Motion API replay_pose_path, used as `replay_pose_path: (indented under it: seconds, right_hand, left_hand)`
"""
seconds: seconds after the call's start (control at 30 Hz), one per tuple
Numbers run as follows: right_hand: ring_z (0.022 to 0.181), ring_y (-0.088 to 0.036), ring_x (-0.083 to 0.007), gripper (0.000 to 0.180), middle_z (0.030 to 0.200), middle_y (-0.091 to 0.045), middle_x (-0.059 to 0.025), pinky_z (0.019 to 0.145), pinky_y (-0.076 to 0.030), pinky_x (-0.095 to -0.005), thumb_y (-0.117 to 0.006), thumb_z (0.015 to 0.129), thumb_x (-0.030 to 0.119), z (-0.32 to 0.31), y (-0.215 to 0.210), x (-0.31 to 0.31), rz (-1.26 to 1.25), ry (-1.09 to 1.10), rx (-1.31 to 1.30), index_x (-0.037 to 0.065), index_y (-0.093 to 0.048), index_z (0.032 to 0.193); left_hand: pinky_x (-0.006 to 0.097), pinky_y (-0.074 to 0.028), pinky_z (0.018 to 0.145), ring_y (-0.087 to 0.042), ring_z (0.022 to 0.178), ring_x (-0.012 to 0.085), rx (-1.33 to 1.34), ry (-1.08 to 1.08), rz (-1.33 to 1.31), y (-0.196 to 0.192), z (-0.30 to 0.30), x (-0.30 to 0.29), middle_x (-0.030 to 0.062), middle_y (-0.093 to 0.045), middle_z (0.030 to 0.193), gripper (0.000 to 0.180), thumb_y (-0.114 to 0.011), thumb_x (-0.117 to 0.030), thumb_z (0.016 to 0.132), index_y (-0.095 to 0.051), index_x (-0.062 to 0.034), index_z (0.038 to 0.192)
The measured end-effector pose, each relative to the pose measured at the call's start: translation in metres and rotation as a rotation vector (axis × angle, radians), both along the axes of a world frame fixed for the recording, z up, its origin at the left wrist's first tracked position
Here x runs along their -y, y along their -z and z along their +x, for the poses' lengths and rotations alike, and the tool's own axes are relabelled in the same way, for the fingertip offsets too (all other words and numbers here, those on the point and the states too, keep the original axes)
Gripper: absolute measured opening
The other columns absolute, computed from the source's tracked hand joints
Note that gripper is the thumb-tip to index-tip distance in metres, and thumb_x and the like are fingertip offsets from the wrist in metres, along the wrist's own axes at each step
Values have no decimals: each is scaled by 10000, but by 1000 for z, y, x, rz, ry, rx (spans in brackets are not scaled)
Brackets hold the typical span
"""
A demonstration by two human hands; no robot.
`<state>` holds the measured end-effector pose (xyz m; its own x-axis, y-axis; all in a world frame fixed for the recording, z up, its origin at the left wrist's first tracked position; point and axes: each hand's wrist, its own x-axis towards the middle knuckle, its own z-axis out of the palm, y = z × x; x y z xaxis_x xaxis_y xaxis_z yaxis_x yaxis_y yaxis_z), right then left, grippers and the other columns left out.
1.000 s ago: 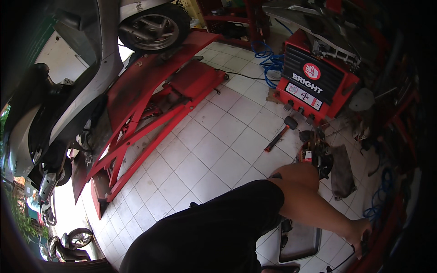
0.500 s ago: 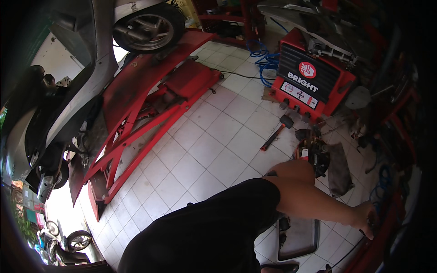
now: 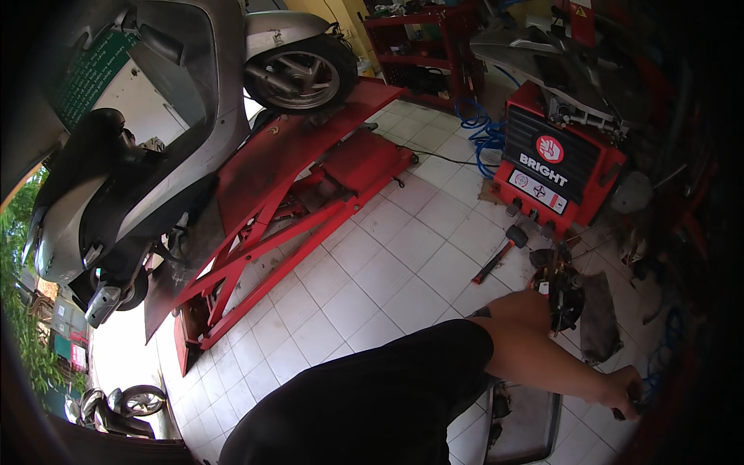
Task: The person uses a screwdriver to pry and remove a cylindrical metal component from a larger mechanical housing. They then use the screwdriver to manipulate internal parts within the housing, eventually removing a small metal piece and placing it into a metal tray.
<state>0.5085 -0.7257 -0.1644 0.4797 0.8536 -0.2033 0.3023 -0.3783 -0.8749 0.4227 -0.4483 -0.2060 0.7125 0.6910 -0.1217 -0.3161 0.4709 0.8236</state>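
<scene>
My left arm, bare below a black sleeve point(image 3: 403, 372), reaches across to the right side. At its end my left hand point(image 3: 621, 391) is closed, with something small and dark at the fingertips that is too shadowed to make out. My right hand does not show. Under the arm lies a shallow metal tray point(image 3: 554, 418) with dark pieces along its left side. A bent bare limb point(image 3: 521, 308), probably my knee, rises just beyond the arm. Next to it is a dark mechanical assembly point(image 3: 567, 298), and a grey flat piece point(image 3: 598, 322) lies beside that.
A black-headed mallet point(image 3: 500, 254) lies on the white tiles. Behind it stands a red and black machine point(image 3: 554, 159) with blue hose point(image 3: 484, 132) beside it. On the left a silver scooter point(image 3: 209, 116) rests on a red scissor lift point(image 3: 302, 221). A red shelf point(image 3: 418, 54) stands behind.
My view has turned leftward and up, so the scene sits further right and lower. The left hand's fingers look more curled than before. The mallet and tray stay where they were.
</scene>
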Motion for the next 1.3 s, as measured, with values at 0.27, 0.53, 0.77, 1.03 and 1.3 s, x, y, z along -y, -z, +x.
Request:
replay_pose_path:
  seconds: [0.27, 0.53, 0.77, 1.03, 1.3]
  right_hand:
    - [530, -548, -117, 411, 734, -580, -38, 470, -424, -254, -524, 1066, 335, 8, -9, 9, 29, 205, -149, -31, -595, 1242]
    - [550, -567, -97, 333, 800, -595, -50, 508, -449, -240, -508, 1100, 258, 25, -26, -20, 107, 159, -575, -34, -615, 1220]
    - [642, -535, -111, 415, 724, -580, -29, 596, -432, -287, -561, 1085, 365, 14, -20, 7, 69, 36, -255, -27, -678, 1152]
    - [663, -574, -133, 383, 695, -608, -67, 610, -439, -322, -586, 1068, 362, 18, -31, 9, -33, -85, -177, 2, -709, 1107]
    - [700, -596, -104, 388, 747, -647, -42, 617, -454, -315, -617, 1061, 344, 15, -28, 8, 93, 44, -336, -33, -704, 1070]
  left_hand:
    - [368, -601, 828, -676, 1001, 282, 76, 185, 3, -10, 0, -9, 166, -646, 1152, 508, -783, -223, 821, -554, 27, 1200]
    - [416, -567, 1014, -646, 1189, 428, 137, 458, -317, -24, -21, -25, 270, -625, 1329, 631, -383, -500, 1095, -504, 35, 1408]
    - [421, -545, 1035, -618, 1231, 431, 64, 570, -280, -31, -30, 3, 260, -588, 1390, 633, -372, -481, 1095, -454, 14, 1480]
    - [422, -535, 933, -625, 1206, 374, 82, 643, -243, -20, -28, 4, 200, -598, 1364, 687, -444, -505, 1063, -411, 8, 1519]
    - [450, -505, 923, -606, 1212, 330, 268, 651, -370, -25, -19, 11, 218, -612, 1367, 577, -465, -439, 1073, -491, -14, 1462]
